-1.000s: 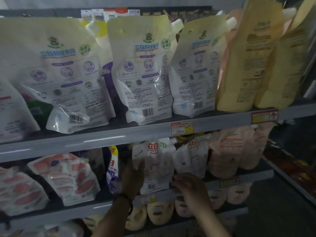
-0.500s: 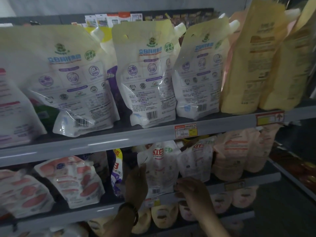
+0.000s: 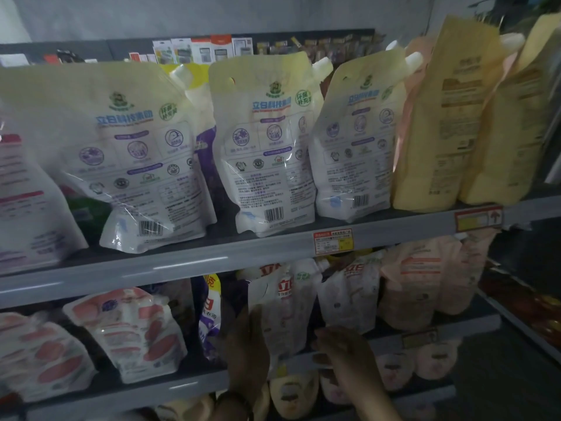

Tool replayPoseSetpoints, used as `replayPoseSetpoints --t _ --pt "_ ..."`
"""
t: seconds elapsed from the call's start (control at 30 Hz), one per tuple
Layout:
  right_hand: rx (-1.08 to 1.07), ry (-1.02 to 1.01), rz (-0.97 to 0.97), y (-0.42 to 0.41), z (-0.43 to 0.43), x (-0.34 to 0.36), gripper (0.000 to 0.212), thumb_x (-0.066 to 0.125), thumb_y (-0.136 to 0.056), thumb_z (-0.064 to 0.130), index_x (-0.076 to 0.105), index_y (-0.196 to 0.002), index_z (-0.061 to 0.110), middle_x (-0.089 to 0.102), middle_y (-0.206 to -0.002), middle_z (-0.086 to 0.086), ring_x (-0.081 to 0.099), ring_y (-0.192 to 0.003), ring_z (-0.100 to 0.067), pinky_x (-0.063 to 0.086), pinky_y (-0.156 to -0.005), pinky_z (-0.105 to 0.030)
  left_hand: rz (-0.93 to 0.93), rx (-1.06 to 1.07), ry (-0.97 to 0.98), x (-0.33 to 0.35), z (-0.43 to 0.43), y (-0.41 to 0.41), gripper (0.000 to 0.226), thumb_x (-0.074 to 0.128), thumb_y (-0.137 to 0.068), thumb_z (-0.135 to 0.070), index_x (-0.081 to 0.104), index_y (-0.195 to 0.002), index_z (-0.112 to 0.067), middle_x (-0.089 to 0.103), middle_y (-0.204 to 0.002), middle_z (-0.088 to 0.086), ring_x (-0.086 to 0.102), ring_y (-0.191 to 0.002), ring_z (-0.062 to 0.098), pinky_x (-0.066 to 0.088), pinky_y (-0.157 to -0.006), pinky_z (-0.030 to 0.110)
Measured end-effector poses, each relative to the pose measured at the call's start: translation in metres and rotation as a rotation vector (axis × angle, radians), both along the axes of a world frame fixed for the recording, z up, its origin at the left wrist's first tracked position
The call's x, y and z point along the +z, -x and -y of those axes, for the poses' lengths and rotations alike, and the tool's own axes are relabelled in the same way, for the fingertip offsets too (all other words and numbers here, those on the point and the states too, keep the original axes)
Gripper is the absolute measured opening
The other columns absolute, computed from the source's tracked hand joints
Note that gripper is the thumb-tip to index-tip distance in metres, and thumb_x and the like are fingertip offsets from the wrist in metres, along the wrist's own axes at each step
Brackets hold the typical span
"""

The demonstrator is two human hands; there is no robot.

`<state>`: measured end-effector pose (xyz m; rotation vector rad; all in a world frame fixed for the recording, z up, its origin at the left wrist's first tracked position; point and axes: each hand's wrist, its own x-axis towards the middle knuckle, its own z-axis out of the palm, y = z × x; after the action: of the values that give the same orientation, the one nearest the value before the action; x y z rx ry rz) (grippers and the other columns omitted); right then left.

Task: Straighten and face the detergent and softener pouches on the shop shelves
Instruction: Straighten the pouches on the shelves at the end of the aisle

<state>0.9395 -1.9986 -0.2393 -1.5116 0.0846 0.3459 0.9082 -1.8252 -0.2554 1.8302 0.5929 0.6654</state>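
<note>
On the middle shelf (image 3: 182, 387) stands a white spouted pouch with red lettering (image 3: 285, 311). My left hand (image 3: 247, 350) presses flat against its left side, fingers straight and pointing up. My right hand (image 3: 343, 347) sits at the pouch's lower right corner by the shelf lip, fingers loosely curled; whether it pinches the pouch is unclear. A similar white pouch (image 3: 352, 299) stands just to the right. Above, three large white and yellow pouches (image 3: 267, 141) show their backs with barcodes.
Tall yellow pouches (image 3: 440, 123) and pink ones lean at the upper right. Pink pouches (image 3: 422, 287) fill the middle shelf's right end, red and white pouches (image 3: 130, 332) its left, a purple pouch (image 3: 209, 317) between. Price tags (image 3: 333, 242) sit on the upper shelf lip. Small pouches line the bottom shelf.
The view has tilted up slightly, so shelves and hands sit lower in the frame. Both hands stay at the same white pouch, with the left hand a little further up its side.
</note>
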Motion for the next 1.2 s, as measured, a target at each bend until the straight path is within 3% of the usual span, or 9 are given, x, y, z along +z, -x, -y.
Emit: replayPoseSetpoints --t 0.1,0.23,0.33,0.47,0.57,0.67,0.87,1.03,1.2 --pt "-0.027 0.011 -0.012 -0.001 -0.001 -0.005 0.008 0.083 -0.068 0.019 0.082 -0.073 0.013 0.079 -0.098 -0.016 0.079 -0.080 -0.032 0.053 -0.052 -0.025 -0.022 0.029 -0.030 0.000 -0.001 0.003 0.022 0.051 -0.107 -0.041 0.067 -0.098 -0.030 0.072 -0.096 -0.003 0.069 -0.096 0.015 0.058 -0.092 0.051" --pt "-0.010 0.093 -0.008 -0.005 -0.003 -0.012 0.015 0.077 -0.091 0.003 0.079 -0.083 0.016 0.079 -0.104 -0.012 0.079 -0.083 -0.026 0.052 -0.057 -0.022 -0.060 -0.004 -0.127 0.013 -0.004 0.014 0.033 0.052 -0.107 -0.036 0.071 -0.113 -0.010 0.073 -0.107 0.013 0.069 -0.103 0.037 0.056 -0.094 0.053" --pt "-0.019 0.094 -0.024 -0.008 -0.002 -0.012 0.009 0.074 -0.094 0.007 0.079 -0.095 0.015 0.080 -0.097 -0.006 0.079 -0.077 -0.020 0.054 -0.066 -0.027 -0.091 0.006 -0.135 0.015 -0.007 0.021 0.031 0.056 -0.107 -0.028 0.069 -0.121 -0.004 0.073 -0.100 0.015 0.070 -0.097 0.036 0.057 -0.090 0.051" --pt "-0.022 0.096 -0.009 -0.012 -0.004 -0.013 0.013 0.075 -0.094 0.012 0.074 -0.105 0.020 0.080 -0.097 -0.002 0.079 -0.080 -0.018 0.060 -0.075 -0.036 -0.162 0.027 -0.111 0.024 -0.006 0.032 0.037 0.052 -0.111 -0.029 0.060 -0.145 -0.019 0.068 -0.105 0.003 0.066 -0.105 0.022 0.047 -0.086 0.032" --pt "-0.027 0.130 0.029 -0.013 -0.007 -0.012 0.025 0.082 -0.085 0.027 0.072 -0.108 0.028 0.078 -0.103 0.004 0.076 -0.093 -0.019 0.061 -0.093 -0.049 -0.213 -0.009 -0.208 0.031 -0.013 0.040 0.045 0.048 -0.111 -0.033 0.051 -0.156 -0.030 0.072 -0.125 0.007 0.067 -0.118 0.025 0.052 -0.099 0.036" --pt "-0.001 0.156 0.066 -0.011 -0.011 -0.008 0.029 0.082 -0.085 0.036 0.066 -0.109 0.035 0.069 -0.119 0.009 0.068 -0.107 -0.013 0.055 -0.102 -0.051 -0.228 0.007 -0.118 0.033 -0.022 0.047 0.039 0.045 -0.111 -0.043 0.060 -0.147 -0.037 0.072 -0.132 0.000 0.065 -0.124 0.021 0.051 -0.110 0.042" --pt "0.094 0.197 0.189 -0.003 -0.019 0.002 0.034 0.070 -0.096 0.045 0.071 -0.126 0.029 0.062 -0.127 0.022 0.052 -0.091 0.031 0.040 -0.076 -0.011 -0.098 0.007 -0.052 0.055 -0.023 0.068 0.020 0.052 -0.110 -0.036 0.069 -0.108 -0.047 0.071 -0.098 -0.026 0.065 -0.095 -0.008 0.053 -0.091 0.030" --pt "0.135 0.213 0.330 0.002 -0.023 0.008 0.020 0.062 -0.104 0.028 0.074 -0.116 0.038 0.066 -0.104 0.042 0.057 -0.098 0.025 0.040 -0.072 -0.001 0.020 -0.034 0.004 0.072 -0.022 0.083 0.023 0.056 -0.107 -0.031 0.073 -0.098 -0.043 0.078 -0.092 -0.025 0.069 -0.091 -0.011 0.050 -0.075 0.016" --pt "0.110 0.193 0.350 0.009 -0.022 0.012 0.022 0.057 -0.106 0.015 0.077 -0.104 0.021 0.074 -0.095 0.025 0.068 -0.089 0.008 0.049 -0.075 -0.017 0.151 -0.040 0.089 0.087 -0.028 0.092 0.020 0.058 -0.107 -0.026 0.078 -0.105 -0.026 0.081 -0.095 -0.012 0.076 -0.089 0.004 0.056 -0.073 0.019"
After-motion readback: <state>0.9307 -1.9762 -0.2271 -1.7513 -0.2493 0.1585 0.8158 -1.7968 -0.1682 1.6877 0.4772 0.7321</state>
